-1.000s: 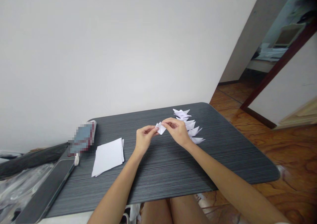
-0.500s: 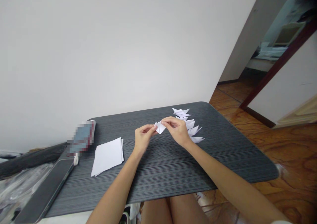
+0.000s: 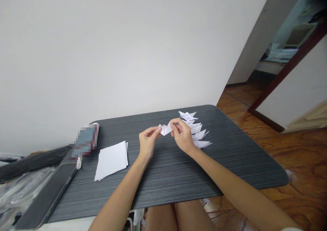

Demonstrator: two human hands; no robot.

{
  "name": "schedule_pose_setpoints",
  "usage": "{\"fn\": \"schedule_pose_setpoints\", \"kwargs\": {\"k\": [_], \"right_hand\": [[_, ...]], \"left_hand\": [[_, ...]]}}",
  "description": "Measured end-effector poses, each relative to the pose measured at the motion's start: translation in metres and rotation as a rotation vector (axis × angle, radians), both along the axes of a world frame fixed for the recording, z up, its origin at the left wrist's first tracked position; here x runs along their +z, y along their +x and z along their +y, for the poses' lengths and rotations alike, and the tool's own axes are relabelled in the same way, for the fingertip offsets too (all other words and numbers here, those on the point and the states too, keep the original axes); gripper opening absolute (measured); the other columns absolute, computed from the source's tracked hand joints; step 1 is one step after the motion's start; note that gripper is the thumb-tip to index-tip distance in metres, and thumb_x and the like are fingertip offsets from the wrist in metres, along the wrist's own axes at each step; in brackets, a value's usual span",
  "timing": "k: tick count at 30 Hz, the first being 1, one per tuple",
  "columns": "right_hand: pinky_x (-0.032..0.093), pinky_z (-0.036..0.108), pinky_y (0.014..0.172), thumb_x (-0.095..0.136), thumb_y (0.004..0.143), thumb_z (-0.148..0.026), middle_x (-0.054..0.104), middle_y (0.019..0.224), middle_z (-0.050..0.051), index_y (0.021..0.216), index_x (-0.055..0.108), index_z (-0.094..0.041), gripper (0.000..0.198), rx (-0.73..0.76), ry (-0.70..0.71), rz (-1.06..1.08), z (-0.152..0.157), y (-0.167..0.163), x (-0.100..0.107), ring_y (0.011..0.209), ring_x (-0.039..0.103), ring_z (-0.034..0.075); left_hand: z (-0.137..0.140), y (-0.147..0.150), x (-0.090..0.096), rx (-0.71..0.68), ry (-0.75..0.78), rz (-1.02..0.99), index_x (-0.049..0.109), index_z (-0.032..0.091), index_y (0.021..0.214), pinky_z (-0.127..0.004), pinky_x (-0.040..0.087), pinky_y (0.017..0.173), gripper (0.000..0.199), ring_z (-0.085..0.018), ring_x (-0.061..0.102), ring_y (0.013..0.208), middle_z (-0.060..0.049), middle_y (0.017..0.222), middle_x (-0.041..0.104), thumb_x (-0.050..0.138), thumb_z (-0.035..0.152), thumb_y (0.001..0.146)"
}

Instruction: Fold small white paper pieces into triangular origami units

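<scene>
Left hand [image 3: 147,141], right hand [image 3: 183,135] angled inward — pinching folded paper [image 3: 166,129] between.

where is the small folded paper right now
In the head view, the small folded paper is held between the left hand and the right hand, over the dark table, just left of the row of folded white shapes.

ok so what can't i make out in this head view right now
All in the head view:
Small folded white paper: ends hidden by the left hand and right hand; finer creases too small.
Row of pointed white paper figures: partly hidden behind the right hand.
Stack of white paper sheets: lower ones mostly covered by the top sheet.
Blue-grey and red object: details masked by pixel blocks.
Clear crumpled plastic: cut off by the left edge.
</scene>
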State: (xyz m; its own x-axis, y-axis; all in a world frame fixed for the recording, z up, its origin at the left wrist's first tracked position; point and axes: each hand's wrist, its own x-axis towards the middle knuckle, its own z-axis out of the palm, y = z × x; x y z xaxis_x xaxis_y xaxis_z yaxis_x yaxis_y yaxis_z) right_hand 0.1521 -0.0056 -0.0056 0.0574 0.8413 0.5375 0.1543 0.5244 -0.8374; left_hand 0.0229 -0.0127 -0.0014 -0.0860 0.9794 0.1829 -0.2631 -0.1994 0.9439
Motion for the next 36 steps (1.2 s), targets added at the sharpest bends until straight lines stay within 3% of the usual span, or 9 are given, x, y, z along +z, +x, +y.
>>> {"fn": "schedule_pose_setpoints", "kwargs": {"k": [9,18,24,28,32,36], "right_hand": [[0.043,0.024,0.056,0.036,0.085,-0.025,0.055,0.078,0.002,0.084,0.042,-0.02,0.008,-0.003,0.074,-0.066,-0.002,-0.001,-0.001,0.053,0.049,0.009],[0.045,0.026,0.059,0.033,0.087,-0.027,0.055,0.066,0.0,0.088,0.041,-0.02,0.01,0.023,0.045,-0.006,0.002,-0.004,-0.005,0.056,0.053,0.01],[0.049,0.026,0.061,0.037,0.084,-0.024,0.056,0.093,0.006,0.102,0.038,-0.021,0.018,0.133,0.058,0.021,0.0,-0.004,-0.003,0.064,0.058,0.011],[0.049,0.028,0.071,0.045,0.079,-0.018,0.045,0.116,0.01,0.118,0.036,-0.024,0.041,0.231,0.205,-0.147,-0.005,0.001,0.006,0.088,0.056,0.015],[0.048,0.032,0.076,0.051,0.077,-0.019,0.04,0.119,0.01,0.103,0.052,-0.023,0.027,0.201,0.258,-0.379,-0.005,0.009,0.012,0.082,0.055,0.014],[0.047,0.033,0.079,0.049,0.08,-0.019,0.042,0.115,0.009,0.099,0.054,-0.022,0.02,0.156,0.305,-0.482,-0.002,0.012,0.011,0.085,0.055,0.015]], "left_hand": [[-0.003,0.006,0.006,-0.003,0.027,-0.231,0.067,0.012,0.073,-0.041,0.047,0.081,0.017,-0.024,0.061,0.09,-0.012,0.091,0.067,0.068,0.025,0.062],[-0.003,0.007,0.005,0.123,0.008,-0.222,0.065,0.009,0.077,-0.037,0.049,0.077,0.024,-0.022,0.062,0.086,-0.014,0.09,0.067,0.068,0.028,0.062],[-0.003,0.006,0.001,0.166,0.077,-0.178,0.064,0.011,0.082,-0.035,0.049,0.077,0.023,-0.021,0.062,0.086,-0.011,0.09,0.067,0.065,0.027,0.065],[-0.004,0.005,-0.001,0.193,0.119,-0.158,0.065,0.014,0.08,-0.033,0.05,0.076,0.018,-0.02,0.062,0.085,-0.008,0.087,0.068,0.064,0.025,0.066],[-0.006,0.005,0.001,0.202,0.155,-0.094,0.066,0.016,0.08,-0.033,0.049,0.076,0.017,-0.019,0.063,0.084,-0.006,0.088,0.068,0.063,0.026,0.067],[-0.008,0.005,0.003,0.209,0.161,-0.02,0.066,0.015,0.082,-0.032,0.05,0.076,0.018,-0.019,0.062,0.085,-0.008,0.091,0.067,0.062,0.026,0.068]]}}
